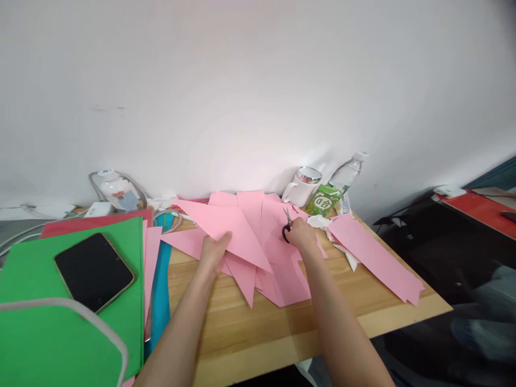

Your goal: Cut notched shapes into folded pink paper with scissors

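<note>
My left hand (215, 251) grips a triangular sheet of pink paper (237, 228), thumb on top and the other fingers hidden beneath. Scissors (286, 231) with black handles are held in my right hand (303, 235), their blades pointing up toward the wall. Under and around both hands lie several overlapping pink paper pieces (288, 279), some cut to pointed shapes. The scissor blades are apart from the triangle in my left hand.
Long pink strips (374, 258) lie at the right of the wooden table (242, 344). Behind stand a white mug (303, 185), a green carton (323, 200) and a clear bottle (347, 173). At left, a phone (94, 271) rests on green sheets (36, 344), with a white cable (80, 307) across them.
</note>
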`<state>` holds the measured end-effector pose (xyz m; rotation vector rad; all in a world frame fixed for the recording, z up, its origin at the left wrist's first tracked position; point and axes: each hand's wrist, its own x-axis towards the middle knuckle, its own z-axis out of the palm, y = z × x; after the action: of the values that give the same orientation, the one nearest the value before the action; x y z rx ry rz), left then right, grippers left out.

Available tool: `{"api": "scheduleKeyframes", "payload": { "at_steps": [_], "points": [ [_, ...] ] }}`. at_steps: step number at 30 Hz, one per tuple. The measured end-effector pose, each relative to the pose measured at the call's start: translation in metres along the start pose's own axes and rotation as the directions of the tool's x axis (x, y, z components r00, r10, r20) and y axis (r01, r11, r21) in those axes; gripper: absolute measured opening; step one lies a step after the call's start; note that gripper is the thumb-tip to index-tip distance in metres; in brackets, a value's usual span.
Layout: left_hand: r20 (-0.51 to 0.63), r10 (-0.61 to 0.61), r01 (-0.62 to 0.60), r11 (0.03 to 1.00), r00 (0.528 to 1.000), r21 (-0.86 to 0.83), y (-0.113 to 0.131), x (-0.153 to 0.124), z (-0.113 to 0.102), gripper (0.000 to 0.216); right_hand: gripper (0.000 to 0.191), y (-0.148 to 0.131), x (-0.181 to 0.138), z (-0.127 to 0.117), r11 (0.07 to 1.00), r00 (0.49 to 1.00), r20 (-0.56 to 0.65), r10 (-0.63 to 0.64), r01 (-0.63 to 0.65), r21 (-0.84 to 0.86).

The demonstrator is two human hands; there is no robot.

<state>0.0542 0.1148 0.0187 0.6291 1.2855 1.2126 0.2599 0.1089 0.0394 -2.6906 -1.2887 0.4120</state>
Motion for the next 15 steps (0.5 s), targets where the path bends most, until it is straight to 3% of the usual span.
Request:
{"api": "scheduleKeyframes", "payload": {
  "at_steps": [9,12,15],
  "points": [
    [0.023,0.031,-0.031,1.000,0.999,0.002,0.002,-0.003,-0.001,0.020,0.027,0.010,-0.001,0.010,0.988,0.981,-0.163,-0.105,0.122,0.099],
    [0.029,0.048,-0.048,0.999,0.998,0.000,0.004,-0.002,-0.005,0.019,0.026,0.024,0.002,-0.006,0.975,0.961,-0.234,-0.145,0.179,0.132],
    [0.003,0.074,-0.074,0.997,0.997,-0.018,0.010,-0.002,-0.007,0.018,0.027,0.061,0.012,-0.038,0.959,0.934,-0.322,-0.154,0.220,0.179]
  ]
}}
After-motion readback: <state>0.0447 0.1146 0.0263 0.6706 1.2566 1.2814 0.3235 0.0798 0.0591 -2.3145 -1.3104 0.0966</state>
